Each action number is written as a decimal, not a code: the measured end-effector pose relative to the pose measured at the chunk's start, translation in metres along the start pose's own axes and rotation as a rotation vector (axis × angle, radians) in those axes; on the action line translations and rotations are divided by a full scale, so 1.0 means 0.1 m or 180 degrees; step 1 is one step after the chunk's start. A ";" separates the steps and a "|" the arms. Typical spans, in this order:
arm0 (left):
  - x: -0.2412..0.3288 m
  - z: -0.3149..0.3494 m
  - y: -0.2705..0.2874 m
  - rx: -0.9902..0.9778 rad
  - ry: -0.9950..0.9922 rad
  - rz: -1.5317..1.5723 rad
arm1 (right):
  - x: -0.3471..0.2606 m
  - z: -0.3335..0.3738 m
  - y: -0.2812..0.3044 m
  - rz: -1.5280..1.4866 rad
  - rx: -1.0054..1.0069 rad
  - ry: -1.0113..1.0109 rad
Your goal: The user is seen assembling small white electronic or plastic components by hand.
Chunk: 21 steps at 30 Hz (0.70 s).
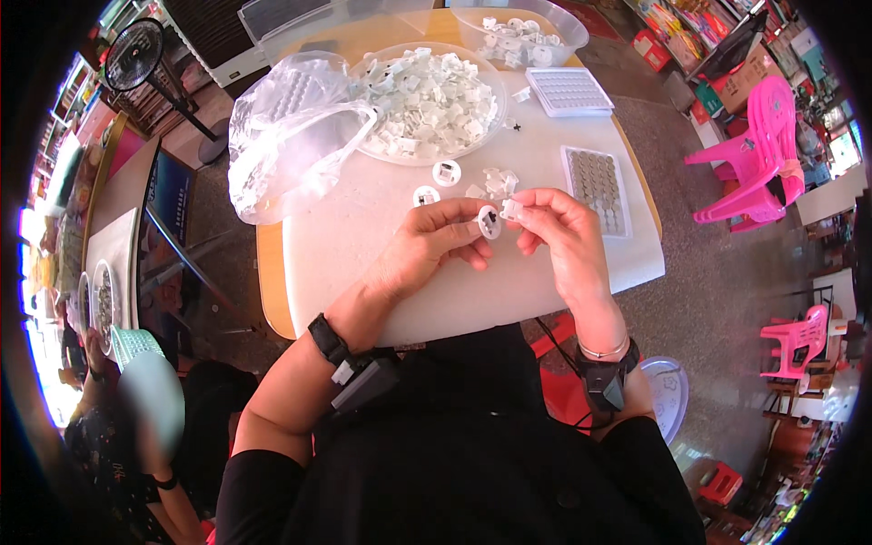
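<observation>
Clock ref.: 12 = away from you, centred on your hands. Your L hand (418,247): thumb + index fingers pinch a white disc (489,223) w/ a black part on its face; disc sits at the fingertips, on their 3 o'clock side, tilted up on edge, off the worktop (363,218). Other L fingers curled, beneath disc level. Your R hand (572,243): thumb + index fingers pinch a small white piece (511,210) at their 10 o'clock end; remaining fingers bent in. Piece is just beside disc, at disc's 2 o'clock; contact betw. the two: cannot tell.

Surroundings, approx.: two loose discs (446,173) near, at 10; small pile of white pcs (499,183) near, at 12; tray of grey round parts (624,195) at 2; stacked white trays (570,92) farther out, at 1; round clear tub (488,142) full of white pcs at 11; clear plastic bag (263,173) at 10, against tub; second tub (572,47) far, at 12, part-filled w/ white pcs.
</observation>
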<state>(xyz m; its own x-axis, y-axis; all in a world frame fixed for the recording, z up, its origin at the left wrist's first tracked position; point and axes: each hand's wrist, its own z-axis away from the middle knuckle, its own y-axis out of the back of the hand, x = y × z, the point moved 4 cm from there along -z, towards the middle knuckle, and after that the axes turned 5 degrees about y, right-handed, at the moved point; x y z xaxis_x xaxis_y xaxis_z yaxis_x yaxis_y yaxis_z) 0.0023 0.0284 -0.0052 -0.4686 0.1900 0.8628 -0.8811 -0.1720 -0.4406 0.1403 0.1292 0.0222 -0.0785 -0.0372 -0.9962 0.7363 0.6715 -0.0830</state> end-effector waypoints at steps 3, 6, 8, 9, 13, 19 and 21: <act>0.01 0.01 -0.01 -0.0031 -0.0034 0.0065 | -0.01 0.07 -0.07 -0.0027 0.0004 -0.0059; 0.02 0.02 -0.02 -0.0030 -0.0058 0.0143 | -0.02 0.10 -0.10 0.0145 0.0200 0.0100; 0.00 0.01 -0.02 -0.0071 -0.0049 0.0199 | 0.01 0.10 -0.10 0.0122 0.0134 0.0397; 0.00 0.00 -0.01 -0.0075 -0.0042 0.0195 | 0.04 0.09 -0.08 0.0119 0.0142 0.0396; -0.02 -0.01 0.06 -0.0087 -0.0035 0.0258 | -0.15 0.04 0.08 0.1373 -0.0066 0.0824; -0.01 -0.01 0.04 -0.0020 0.0001 0.0248 | -0.13 0.02 0.02 0.3321 -0.1008 0.0948; -0.01 -0.01 0.04 -0.0014 0.0002 0.0256 | -0.20 0.03 -0.05 0.2769 -0.0903 0.1026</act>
<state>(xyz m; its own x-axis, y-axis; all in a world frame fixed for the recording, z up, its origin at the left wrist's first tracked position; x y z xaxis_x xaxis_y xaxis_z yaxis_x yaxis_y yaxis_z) -0.0010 0.0281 -0.0079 -0.5379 0.1765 0.8243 -0.8408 -0.1825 -0.5097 0.1404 0.1247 0.0424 0.2055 0.7331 -0.6483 0.4378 0.5236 0.7309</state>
